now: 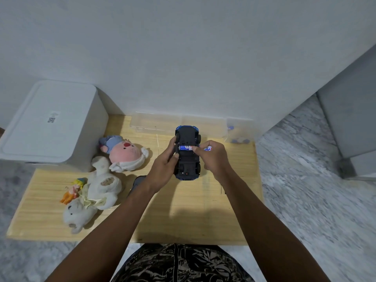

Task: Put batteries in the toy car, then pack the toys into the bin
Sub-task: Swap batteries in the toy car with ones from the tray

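A blue toy car [187,137] lies upside down above the wooden table [183,210], its black underside and open battery bay facing me. My left hand [164,165] grips the car's left side. A blue and white battery [185,147] lies across the bay, and the thumb and forefinger of my right hand [213,157] press on its right end. A second battery [208,148] sticks out between the fingers of that same hand.
A white lidded bin [50,127] stands at the table's back left. A pink plush [126,152], a white plush bear [91,198] and a small orange doll [72,190] lie left. Clear plastic boxes [158,124] line the wall. A dark cover [138,181] lies beside my left wrist.
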